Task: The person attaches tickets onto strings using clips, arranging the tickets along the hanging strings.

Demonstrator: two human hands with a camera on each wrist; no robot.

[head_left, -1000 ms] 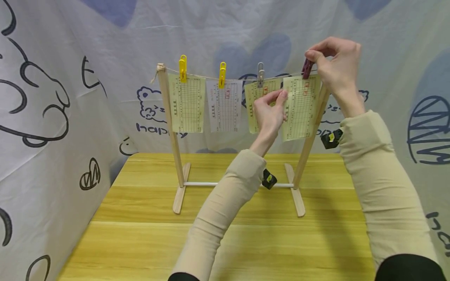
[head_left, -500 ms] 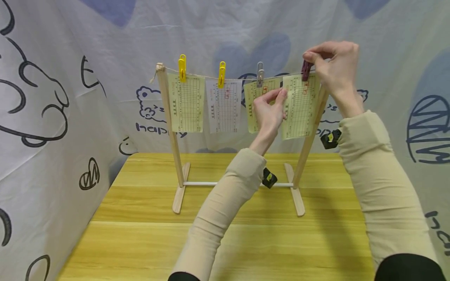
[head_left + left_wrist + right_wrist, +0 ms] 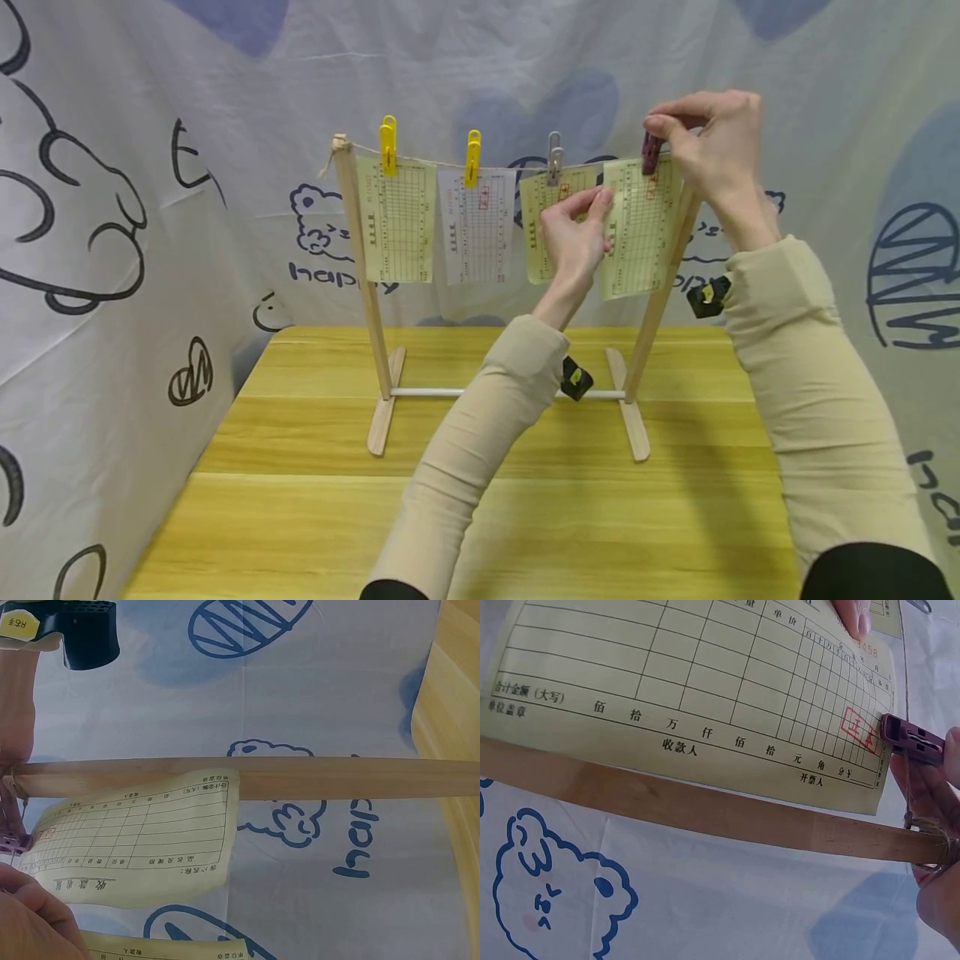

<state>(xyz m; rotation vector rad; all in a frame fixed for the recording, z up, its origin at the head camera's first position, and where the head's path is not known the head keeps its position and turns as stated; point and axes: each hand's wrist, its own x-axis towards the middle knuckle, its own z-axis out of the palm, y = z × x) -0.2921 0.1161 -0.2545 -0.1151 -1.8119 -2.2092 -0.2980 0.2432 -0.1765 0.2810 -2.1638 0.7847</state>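
A yellow receipt slip (image 3: 641, 233) with a printed grid and red stamp hangs at the right end of a string line. My left hand (image 3: 573, 237) pinches its left edge between thumb and fingertips. With thumb and forefinger my right hand (image 3: 716, 150) grips a dark purple clothespin (image 3: 651, 153) at the slip's top edge. In the right wrist view the clothespin (image 3: 915, 740) has its tip over the slip's edge, beside the twine and the red stamp. The left wrist view shows the slip (image 3: 142, 840) in front of the wooden post.
Left of it hang a yellow slip (image 3: 397, 225) and a white slip (image 3: 476, 229) on yellow clothespins, and another yellow slip (image 3: 538, 225) under a grey clothespin (image 3: 554, 158). The wooden rack (image 3: 365, 292) stands on a wood-grain table (image 3: 315, 517). A printed cloth (image 3: 420, 75) hangs behind.
My right hand and the purple clothespin have come slightly down and left onto the slip's top edge, and the clothespin stands more upright. My left hand stays nearly still.
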